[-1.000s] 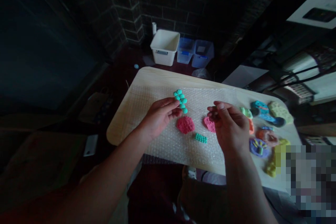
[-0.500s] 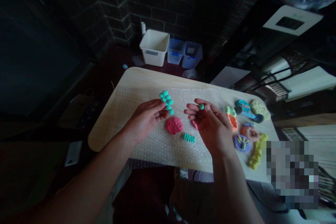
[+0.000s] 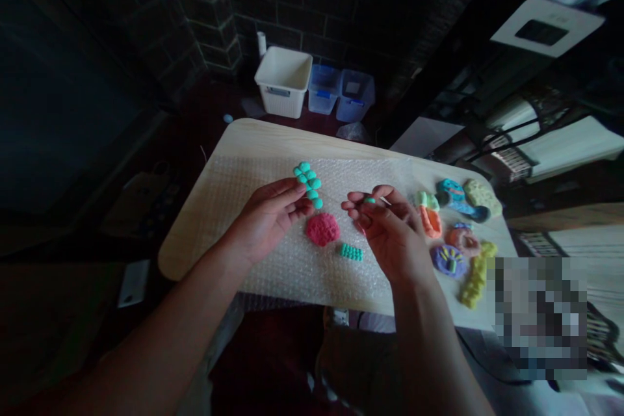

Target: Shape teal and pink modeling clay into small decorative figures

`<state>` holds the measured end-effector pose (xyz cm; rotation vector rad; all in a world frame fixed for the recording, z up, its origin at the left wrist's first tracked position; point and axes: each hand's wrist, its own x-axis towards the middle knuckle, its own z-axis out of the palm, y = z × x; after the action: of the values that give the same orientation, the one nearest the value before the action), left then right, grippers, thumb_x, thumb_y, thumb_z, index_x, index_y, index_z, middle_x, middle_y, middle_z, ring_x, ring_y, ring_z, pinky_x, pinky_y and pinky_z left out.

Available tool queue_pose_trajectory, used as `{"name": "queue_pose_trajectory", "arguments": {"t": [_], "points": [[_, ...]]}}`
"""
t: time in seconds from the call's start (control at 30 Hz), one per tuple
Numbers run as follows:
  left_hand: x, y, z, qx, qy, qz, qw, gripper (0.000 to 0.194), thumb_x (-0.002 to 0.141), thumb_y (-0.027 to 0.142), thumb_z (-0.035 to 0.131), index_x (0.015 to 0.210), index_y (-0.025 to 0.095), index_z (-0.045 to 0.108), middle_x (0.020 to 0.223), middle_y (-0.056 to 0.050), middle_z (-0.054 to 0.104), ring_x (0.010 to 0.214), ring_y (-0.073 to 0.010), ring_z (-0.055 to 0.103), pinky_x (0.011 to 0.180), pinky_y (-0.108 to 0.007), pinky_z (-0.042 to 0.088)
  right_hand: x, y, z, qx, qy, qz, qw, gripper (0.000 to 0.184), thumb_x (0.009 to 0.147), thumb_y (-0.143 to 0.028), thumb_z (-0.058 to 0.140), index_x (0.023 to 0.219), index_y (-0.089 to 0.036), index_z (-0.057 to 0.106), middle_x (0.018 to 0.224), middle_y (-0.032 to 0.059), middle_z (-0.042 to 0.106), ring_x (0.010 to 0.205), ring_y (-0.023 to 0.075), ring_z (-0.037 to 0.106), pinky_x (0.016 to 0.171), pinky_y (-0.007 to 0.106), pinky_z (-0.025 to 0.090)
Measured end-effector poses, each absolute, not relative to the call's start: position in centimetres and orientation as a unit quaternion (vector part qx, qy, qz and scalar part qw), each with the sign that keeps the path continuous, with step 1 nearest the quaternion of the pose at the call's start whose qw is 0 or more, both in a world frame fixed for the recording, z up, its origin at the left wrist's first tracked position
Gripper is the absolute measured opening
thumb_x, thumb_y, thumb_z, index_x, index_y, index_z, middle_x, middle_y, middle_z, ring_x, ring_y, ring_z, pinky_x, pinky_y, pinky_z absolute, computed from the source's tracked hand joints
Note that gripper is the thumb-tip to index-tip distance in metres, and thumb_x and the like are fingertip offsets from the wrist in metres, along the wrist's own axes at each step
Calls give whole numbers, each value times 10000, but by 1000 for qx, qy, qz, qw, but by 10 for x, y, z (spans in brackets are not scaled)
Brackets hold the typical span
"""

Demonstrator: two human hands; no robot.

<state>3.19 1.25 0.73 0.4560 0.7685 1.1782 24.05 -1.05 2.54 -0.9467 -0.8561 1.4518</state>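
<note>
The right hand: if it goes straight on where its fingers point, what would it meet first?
The right hand would probably first meet the cluster of turquoise balls held by the left hand; depth is unclear in this single view, so it might pass by.

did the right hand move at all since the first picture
Yes, leftward: judged against the round, bumpy pink lump on the clear bubble wrap, the right hand is now closer, with a small green piece between its fingers.

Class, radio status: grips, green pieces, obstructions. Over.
Left grip: holding green ball cluster. Right grip: holding small green ball. Round pink lump on bubble wrap nearby; gap between grips unobstructed.
</note>
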Motion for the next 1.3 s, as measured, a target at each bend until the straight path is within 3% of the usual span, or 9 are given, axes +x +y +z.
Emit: {"name": "queue_pose_trajectory", "arguments": {"t": [0.07,0.17,0.3,0.43,0.57,0.73,0.9,1.13,1.3], "points": [[32,12,7,208,348,540,738,168,766,205,940,869,144,822,913,-70,788,835,-169,730,769,-280,584,239,-12,28,-405,-368,622,559,42,947,-289,714,979,-266,727,985,45,857,883,209,823,830,368,666],[32,12,6,205,345,539,740,152,769,187,931,868,154,820,923,-65,789,836,-170,729,788,-297,584,236,-12,29,-431,-387,613,537,246,979,-460,695,965,-227,769,835,65,832,696,204,784,654,342,646],[32,12,6,213,343,537,741,157,769,195,934,864,156,816,915,-59,787,834,-169,727,783,-296,578,235,-10,26,-433,-386,581,570,266,830,-455,894,822,-220,772,616,-14,710,488,121,620,448,241,489],[30,12,7,216,347,538,737,186,756,208,948,874,151,815,907,-53,785,826,-163,723,760,-283,575,238,-8,24,-432,-369,578,587,296,681,-272,998,808,-237,733,718,-31,763,575,115,669,499,224,508],[31,12,9,221,355,535,734,151,777,198,926,873,156,817,899,-55,783,824,-162,715,762,-283,572,239,-9,25,-431,-374,597,564,227,884,-417,844,982,-244,736,1058,60,853,856,198,814,601,265,592],[31,11,10,223,364,531,732,127,791,191,912,858,165,808,918,-57,784,842,-169,713,771,-290,571,237,-11,23,-462,-386,596,531,423,973,-634,683,922,-218,736,632,16,751,473,161,674,428,261,494],[31,11,10,220,370,531,730,133,779,188,916,855,156,811,922,-55,782,840,-166,710,750,-283,575,236,-11,20,-453,-409,544,576,326,820,-482,916,720,-227,738,544,-50,640,431,88,518,427,229,422],[32,11,10,213,362,534,734,176,752,198,937,876,151,822,920,-62,785,825,-163,714,747,-279,566,234,-11,22,-421,-390,604,553,254,844,-340,908,1068,-254,823,1126,56,854,929,196,816,836,343,646],[32,11,9,219,355,533,737,144,770,201,925,853,161,814,895,-62,780,825,-172,715,767,-295,560,234,-12,22,-454,-399,588,537,378,994,-540,715,876,-192,806,711,56,796,554,157,697,531,286,533]]}}
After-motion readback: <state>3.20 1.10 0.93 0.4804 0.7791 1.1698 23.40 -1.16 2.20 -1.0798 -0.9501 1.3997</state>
